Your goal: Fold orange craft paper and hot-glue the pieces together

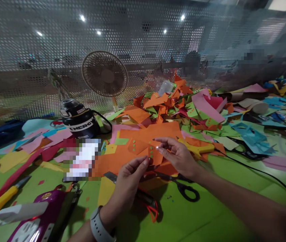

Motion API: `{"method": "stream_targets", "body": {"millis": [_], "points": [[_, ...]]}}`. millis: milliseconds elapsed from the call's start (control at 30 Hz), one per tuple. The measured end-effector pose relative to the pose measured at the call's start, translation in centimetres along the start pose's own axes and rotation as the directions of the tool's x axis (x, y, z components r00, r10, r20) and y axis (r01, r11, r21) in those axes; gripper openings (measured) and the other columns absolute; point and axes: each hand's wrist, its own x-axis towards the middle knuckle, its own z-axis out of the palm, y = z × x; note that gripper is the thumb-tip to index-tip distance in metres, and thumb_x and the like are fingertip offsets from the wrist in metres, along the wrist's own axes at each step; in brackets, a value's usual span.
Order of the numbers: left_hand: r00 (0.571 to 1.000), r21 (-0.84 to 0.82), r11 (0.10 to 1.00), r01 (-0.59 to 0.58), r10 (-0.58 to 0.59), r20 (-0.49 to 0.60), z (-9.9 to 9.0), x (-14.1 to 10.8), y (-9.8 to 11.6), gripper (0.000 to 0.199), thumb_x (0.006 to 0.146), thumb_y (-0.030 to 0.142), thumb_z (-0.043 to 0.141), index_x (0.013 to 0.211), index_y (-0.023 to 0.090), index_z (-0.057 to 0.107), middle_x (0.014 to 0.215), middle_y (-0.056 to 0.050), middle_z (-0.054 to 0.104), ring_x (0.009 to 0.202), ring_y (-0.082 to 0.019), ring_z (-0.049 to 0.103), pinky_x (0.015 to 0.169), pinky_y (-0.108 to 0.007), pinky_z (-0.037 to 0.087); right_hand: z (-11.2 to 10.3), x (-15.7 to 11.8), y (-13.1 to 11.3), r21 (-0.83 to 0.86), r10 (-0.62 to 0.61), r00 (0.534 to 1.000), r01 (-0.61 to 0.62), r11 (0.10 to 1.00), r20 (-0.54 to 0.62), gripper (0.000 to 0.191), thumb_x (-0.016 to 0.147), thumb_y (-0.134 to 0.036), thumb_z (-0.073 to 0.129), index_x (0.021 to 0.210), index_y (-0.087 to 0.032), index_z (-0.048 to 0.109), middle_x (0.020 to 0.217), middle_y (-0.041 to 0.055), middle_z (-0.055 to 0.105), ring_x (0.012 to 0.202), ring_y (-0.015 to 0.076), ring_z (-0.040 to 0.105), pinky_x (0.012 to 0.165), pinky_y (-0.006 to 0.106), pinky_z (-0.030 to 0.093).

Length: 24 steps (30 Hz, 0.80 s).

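Note:
My left hand (pixel 131 174), with a pale watch band on its wrist, is pinched closed; what it holds, if anything, is too small to make out. To its right, my right hand (pixel 174 153) has thumb and fingers brought close together around something I cannot make out. Both hands are just above an orange sheet (pixel 122 159) on the green table. Small green pieces (pixel 150 152) show in short rows between the hands. Black-handled scissors (pixel 188 192) lie under and beside my right hand. A cutter with a red cord (pixel 153 211) rests beside my left hand.
A yellow glue gun (pixel 198 148) with a black cable lies right of the hands. Behind are heaped paper scraps (pixel 160 104), a fan (pixel 105 74) and a black bottle (pixel 79 121). On the left are a phone (pixel 83 159), a purple power strip (pixel 42 215) and a yellow cutter (pixel 4 198).

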Motion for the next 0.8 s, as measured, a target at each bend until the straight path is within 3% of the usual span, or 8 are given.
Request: {"method": "stream_targets", "body": {"millis": [433, 800], "points": [[0.992, 0.185, 0.977, -0.111, 0.098, 0.078, -0.5, 0.28, -0.16, 0.026, 0.072, 0.039, 0.074, 0.082, 0.016, 0.071, 0.073, -0.003, 0.072, 0.068, -0.013, 0.065, 0.065, -0.022, 0.051, 0.06, -0.26, 0.09, -0.042, -0.042, 0.998, 0.043, 0.998, 0.036, 0.028, 0.088, -0.023, 0.055, 0.115, -0.019, 0.061, 0.09, 0.002, 0.058, 0.086, 0.0128, 0.057, 0.08, 0.027, 0.048], [0.986, 0.214, 0.963, -0.162, 0.152, 0.063, -0.43, 0.2, -0.14, 0.027, 0.07, 0.04, 0.075, 0.081, 0.016, 0.07, 0.076, -0.003, 0.071, 0.069, -0.013, 0.064, 0.064, -0.023, 0.053, 0.07, -0.32, -0.14, -0.119, -0.132, 0.99, 0.136, 0.984, 0.041, 0.026, 0.089, -0.021, 0.054, 0.114, -0.019, 0.061, 0.09, 0.002, 0.059, 0.086, 0.013, 0.057, 0.082, 0.028, 0.048]]}}
